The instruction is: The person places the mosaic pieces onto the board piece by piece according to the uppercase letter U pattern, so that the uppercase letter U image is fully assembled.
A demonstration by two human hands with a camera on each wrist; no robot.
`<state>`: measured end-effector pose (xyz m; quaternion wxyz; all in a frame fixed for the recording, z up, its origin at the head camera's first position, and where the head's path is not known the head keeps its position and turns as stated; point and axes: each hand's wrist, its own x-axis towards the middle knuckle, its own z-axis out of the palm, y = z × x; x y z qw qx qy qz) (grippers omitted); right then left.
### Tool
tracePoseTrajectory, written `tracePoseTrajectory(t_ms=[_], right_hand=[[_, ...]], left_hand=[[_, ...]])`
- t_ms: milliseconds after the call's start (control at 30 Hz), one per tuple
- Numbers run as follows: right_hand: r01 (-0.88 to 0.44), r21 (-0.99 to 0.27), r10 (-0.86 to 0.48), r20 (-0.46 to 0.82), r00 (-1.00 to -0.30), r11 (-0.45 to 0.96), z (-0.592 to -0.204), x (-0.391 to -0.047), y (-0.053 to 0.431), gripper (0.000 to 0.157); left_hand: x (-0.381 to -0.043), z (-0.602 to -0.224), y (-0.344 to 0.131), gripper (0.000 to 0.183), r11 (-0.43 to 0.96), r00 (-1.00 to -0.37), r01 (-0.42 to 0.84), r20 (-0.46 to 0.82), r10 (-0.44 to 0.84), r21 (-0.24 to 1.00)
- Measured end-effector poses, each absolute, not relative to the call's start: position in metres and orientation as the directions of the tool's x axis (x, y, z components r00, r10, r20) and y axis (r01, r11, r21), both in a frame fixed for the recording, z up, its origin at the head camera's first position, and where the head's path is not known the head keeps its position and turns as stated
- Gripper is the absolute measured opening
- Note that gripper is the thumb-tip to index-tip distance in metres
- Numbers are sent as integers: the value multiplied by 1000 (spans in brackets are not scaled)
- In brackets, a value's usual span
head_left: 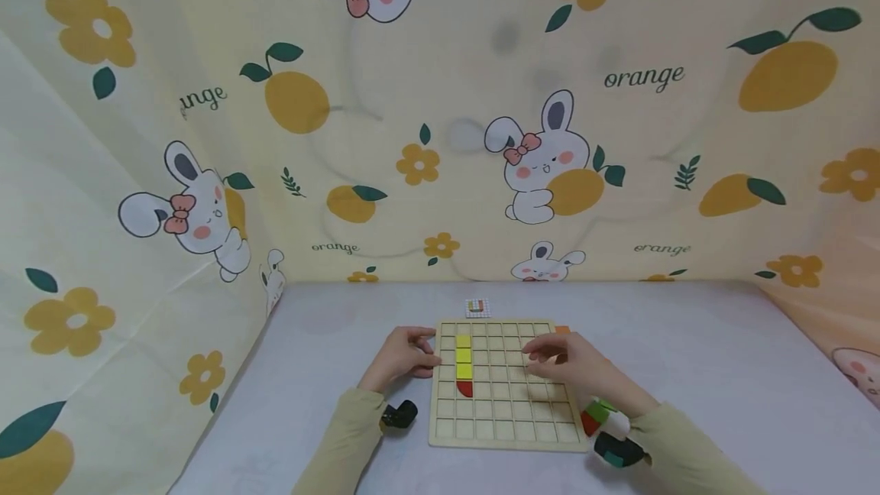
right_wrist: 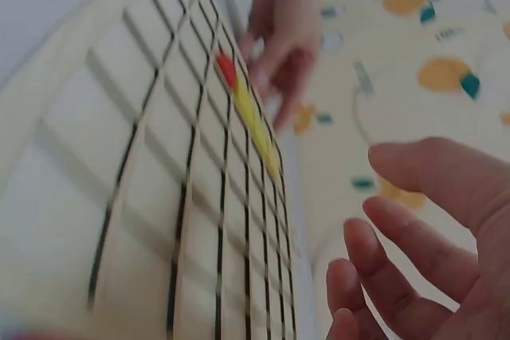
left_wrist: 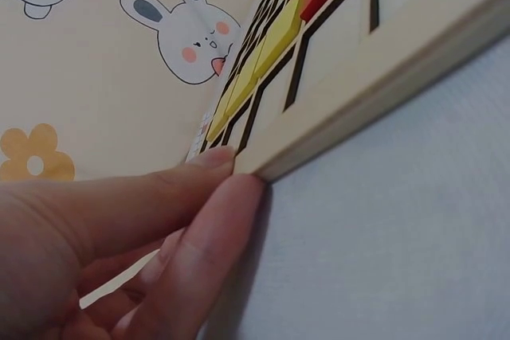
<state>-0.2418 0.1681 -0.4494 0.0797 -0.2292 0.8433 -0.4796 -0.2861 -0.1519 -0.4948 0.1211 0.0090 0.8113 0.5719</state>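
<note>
A square wooden grid board point(head_left: 509, 411) lies on the table. Three yellow square tiles point(head_left: 464, 355) stand in a column near its left side, with a red rounded piece point(head_left: 465, 389) directly at their near end. At the board's left edge, my left hand point(head_left: 402, 350) holds the frame; the left wrist view shows one fingertip point(left_wrist: 217, 157) on top of the rim and another against its side. My right hand point(head_left: 574, 357) hovers over the board's right part, fingers loosely bent and apart. Nothing shows between its fingers in the right wrist view.
Behind the board lies a small pattern card point(head_left: 477, 308) with a coloured shape. An orange piece point(head_left: 562, 329) shows past the board's far right corner. Green and red pieces point(head_left: 600, 409) lie beside its right edge, partly behind my wrist. A printed curtain point(head_left: 440, 113) hangs behind the table.
</note>
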Motion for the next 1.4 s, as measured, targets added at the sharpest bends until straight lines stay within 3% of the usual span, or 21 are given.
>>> tracePoseTrajectory(t_ms=[567,800,1100,1400], right_hand=[[-213,-760,-350,-21,-936,614,-474,-225,270,43],[-165,-733,-323,-78,-943,660,-483,-215,282,46],[-290,-690,-384,18,-923,664,-488,-214,282,35],[-298,-687,-404,6,-915,663,-490,-216,281,28]], left_hand=[[-286,-493,-152,63,333,-965,-147,-208,158,932],[-285,-492,-151,62,322,-966,-142,-202,162,936],[-285,-493,-152,62,330,-967,-132,-195,163,935],[-286,-495,-152,62,326,-968,-130,-192,165,936]])
